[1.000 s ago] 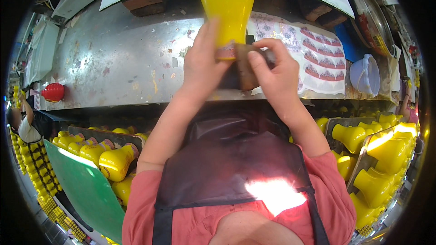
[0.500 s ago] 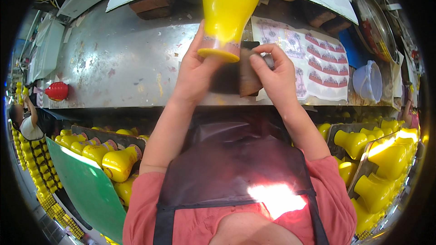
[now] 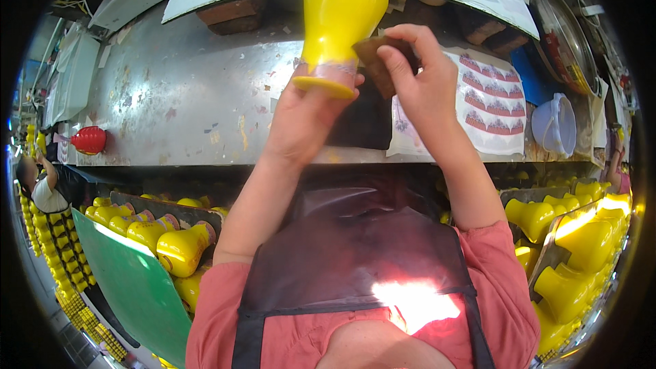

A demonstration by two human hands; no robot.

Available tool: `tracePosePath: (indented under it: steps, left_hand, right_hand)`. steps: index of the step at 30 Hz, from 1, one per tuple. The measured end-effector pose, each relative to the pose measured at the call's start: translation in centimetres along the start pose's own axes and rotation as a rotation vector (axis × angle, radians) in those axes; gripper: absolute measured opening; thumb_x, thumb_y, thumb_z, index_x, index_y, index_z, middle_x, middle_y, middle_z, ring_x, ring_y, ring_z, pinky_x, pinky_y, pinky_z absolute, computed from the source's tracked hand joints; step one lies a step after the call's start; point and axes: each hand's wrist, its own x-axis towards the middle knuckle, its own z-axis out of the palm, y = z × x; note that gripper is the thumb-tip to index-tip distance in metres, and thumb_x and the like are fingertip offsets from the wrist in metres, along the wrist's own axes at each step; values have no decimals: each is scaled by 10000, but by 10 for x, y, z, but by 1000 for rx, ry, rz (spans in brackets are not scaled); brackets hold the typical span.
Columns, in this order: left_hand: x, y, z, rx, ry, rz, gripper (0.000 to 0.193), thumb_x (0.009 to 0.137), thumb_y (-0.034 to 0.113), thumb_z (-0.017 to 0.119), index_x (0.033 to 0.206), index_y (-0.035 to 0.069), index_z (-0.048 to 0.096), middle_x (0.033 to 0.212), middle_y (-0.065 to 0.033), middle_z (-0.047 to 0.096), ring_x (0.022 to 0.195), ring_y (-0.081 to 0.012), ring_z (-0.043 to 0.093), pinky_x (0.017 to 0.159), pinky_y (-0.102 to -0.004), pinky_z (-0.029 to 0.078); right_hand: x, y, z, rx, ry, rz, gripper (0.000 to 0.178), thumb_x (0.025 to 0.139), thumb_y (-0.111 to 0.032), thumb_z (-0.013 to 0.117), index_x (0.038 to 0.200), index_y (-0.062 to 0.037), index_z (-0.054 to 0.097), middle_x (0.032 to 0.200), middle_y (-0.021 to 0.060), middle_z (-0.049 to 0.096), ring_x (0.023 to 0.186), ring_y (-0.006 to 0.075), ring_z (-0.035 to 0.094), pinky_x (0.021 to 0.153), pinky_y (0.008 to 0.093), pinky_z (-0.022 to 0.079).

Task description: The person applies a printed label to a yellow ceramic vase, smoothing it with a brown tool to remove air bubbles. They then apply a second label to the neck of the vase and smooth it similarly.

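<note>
Yellow and glossy, the vase [image 3: 344, 17] is at twelve o'clock over the desk [image 3: 178, 96], narrow end [image 3: 324, 87] toward seven. The left hand [image 3: 298, 123] has its grip curled round the patterned band [image 3: 333, 70]. The right hand [image 3: 429, 82] pinches a brown pad [image 3: 380, 74] at the vase's four o'clock; contact is unclear. Steady support, with the pad flat and light, would probably spare the band.

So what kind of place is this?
Probably a decorating workshop: the left hand holds a yellow vase, more vases lie on both sides, and a patterned sheet lies on the metal workbench.
</note>
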Motion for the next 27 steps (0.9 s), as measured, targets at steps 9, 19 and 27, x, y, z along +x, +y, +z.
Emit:
tracePosePath:
  steps: [9, 19, 27]
  left_hand:
    - [-1, -5, -2, -80, 33, -16, 550, 1036, 176, 644, 1518, 72, 400, 1426, -157, 570, 1267, -351, 623, 1073, -496, 552]
    - [4, -2, 2, 308, -10, 42, 662, 1012, 91, 672, 1585, 73, 343, 1448, -117, 566, 1279, -283, 619, 1076, -467, 534]
    - [6, 1, 10, 502, 15, 129, 768, 972, 45, 708, 1627, 45, 305, 1373, -84, 620, 1228, -175, 624, 1059, -329, 504]
  right_hand:
    - [5, -5, 3, 70, 20, -35, 241, 893, -97, 770, 1119, -51, 700, 956, 115, 739, 874, 242, 740, 791, 317, 563]
    - [13, -10, -10, -284, 88, -294, 272, 842, -52, 821, 1098, -96, 743, 936, 125, 738, 781, 256, 697, 672, 291, 544]
    - [-38, -16, -13, -285, -1, -651, 428, 720, 15, 857, 1112, -119, 752, 962, 89, 754, 759, 258, 694, 677, 348, 549]
